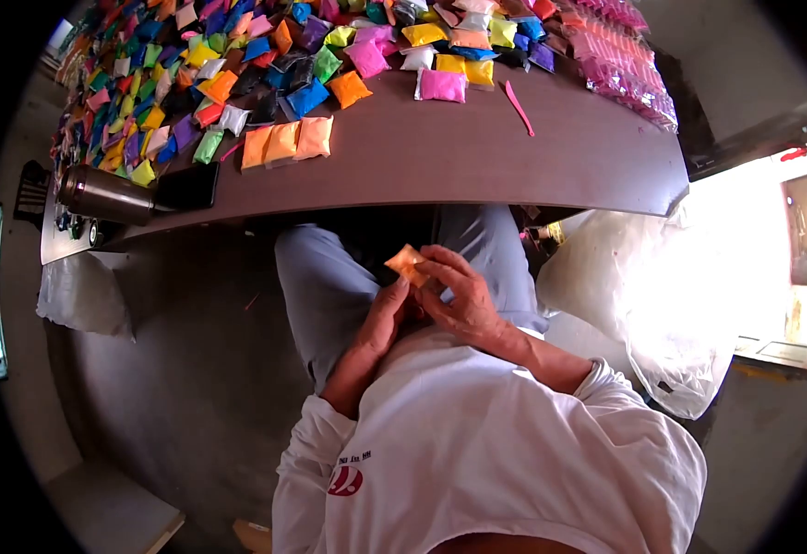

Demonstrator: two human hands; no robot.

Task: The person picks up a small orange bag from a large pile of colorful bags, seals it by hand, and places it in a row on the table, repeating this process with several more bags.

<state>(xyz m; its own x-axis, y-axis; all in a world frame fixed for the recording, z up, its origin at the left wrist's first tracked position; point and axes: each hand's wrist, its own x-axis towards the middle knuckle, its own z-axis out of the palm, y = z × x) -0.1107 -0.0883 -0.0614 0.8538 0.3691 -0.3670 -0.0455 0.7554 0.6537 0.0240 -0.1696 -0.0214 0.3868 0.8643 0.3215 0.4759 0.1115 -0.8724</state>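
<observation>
Brown tabletop (394, 157) stretching across ahead of both hands, its far side crowded with a colourful heap of packets (145, 92), and pink stacked packets (620, 65) at its right end! Down below its near edge, over the lap, here's the action: a small orange packet (406, 262) up at the fingertips of both hands. Left hand (383, 319) comes in from the near left, partly closed, thumb up against the packet's lower end. Right hand (461, 300) comes from the other side, fingers curled, fingertips gripping the packet's right side. And the packet sits at a slant, one corner pointing forward to the tabletop, another out to the left; the fingers cover its near end, so which way its long axis runs, I cannot tell.

Straight ahead of the hands, a bright pink packet (442, 86) lies crosswise, with a thin pink stick (520, 109) to its right, slanting. Ahead and left of the left hand, three orange packets (283, 141) lie side by side; farther left, a dark flat slab (187, 187) beside a metal flask (108, 194) lying on its side. Off to the right hand's right, below the tabletop, bulges a big translucent bag (597, 268).
</observation>
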